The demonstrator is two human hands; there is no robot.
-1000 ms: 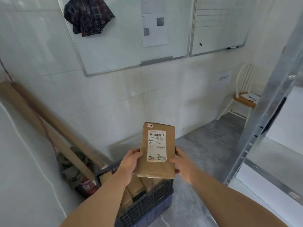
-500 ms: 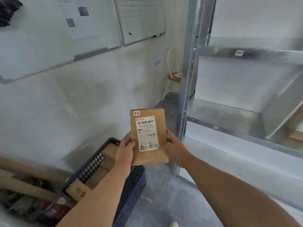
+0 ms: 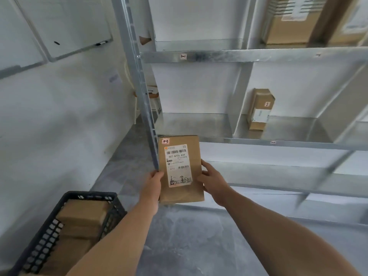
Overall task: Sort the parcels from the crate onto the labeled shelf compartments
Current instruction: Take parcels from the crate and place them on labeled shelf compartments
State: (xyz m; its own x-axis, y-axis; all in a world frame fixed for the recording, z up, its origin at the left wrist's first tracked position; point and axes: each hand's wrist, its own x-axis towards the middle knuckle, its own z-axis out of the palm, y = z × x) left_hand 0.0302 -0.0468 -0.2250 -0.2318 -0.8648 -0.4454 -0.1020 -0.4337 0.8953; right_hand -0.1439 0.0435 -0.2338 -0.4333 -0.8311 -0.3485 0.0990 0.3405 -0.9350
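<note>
A flat brown parcel (image 3: 196, 156) with a white shipping label and a small tag reading 2-3 is held upright in front of the metal shelf (image 3: 258, 54). My left hand (image 3: 153, 186) grips its left edge and my right hand (image 3: 213, 180) grips its right edge. The dark plastic crate (image 3: 45, 236) at the lower left holds several more brown parcels (image 3: 83, 216). One small parcel (image 3: 259, 108) stands in a middle-row compartment, and bigger boxes (image 3: 288, 20) sit on the top right shelf. Small tags mark the shelf rails (image 3: 183, 56).
The shelf's left post (image 3: 139, 86) stands just beside the held parcel. Whiteboards (image 3: 65, 26) hang on the left wall, with a chair (image 3: 151, 96) partly hidden behind the post. Grey floor (image 3: 189, 246) lies between the crate and the shelf.
The view has swung right from the wall and crate to face the shelf. Both hands have carried the parcel along, holding it up before the lower left compartment.
</note>
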